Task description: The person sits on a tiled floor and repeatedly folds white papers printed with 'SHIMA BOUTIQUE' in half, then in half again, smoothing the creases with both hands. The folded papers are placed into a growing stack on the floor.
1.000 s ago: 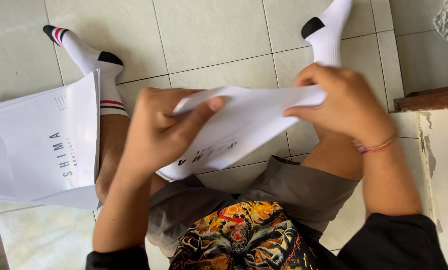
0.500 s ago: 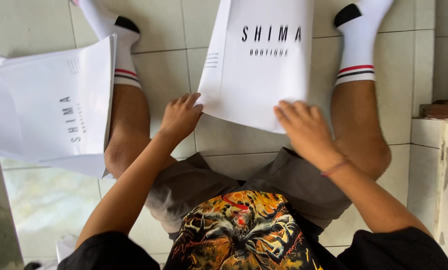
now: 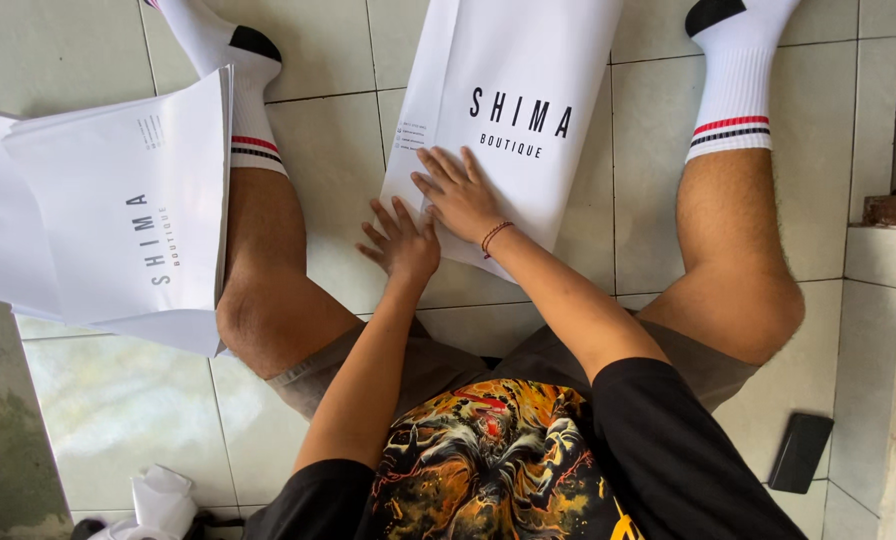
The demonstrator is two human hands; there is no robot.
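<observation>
Fingers of both hands are lying spread and flat, gripping nothing: the left hand [image 3: 403, 243] is pressing the near left corner of a white paper bag [image 3: 528, 90] where it meets the floor, and the right hand [image 3: 458, 192], wearing a red thread bracelet [image 3: 495, 236], is resting just beyond it on the bag's face. The bag is lying flat on the tiled floor [image 3: 338, 130] between the person's outstretched legs, its far end running out of view. Bare tile is showing on both sides of it. Left of the left leg, a stack of white paper bags [image 3: 118, 210] is overlapping the knee. A dark phone [image 3: 800, 452] is lying near the right thigh.
</observation>
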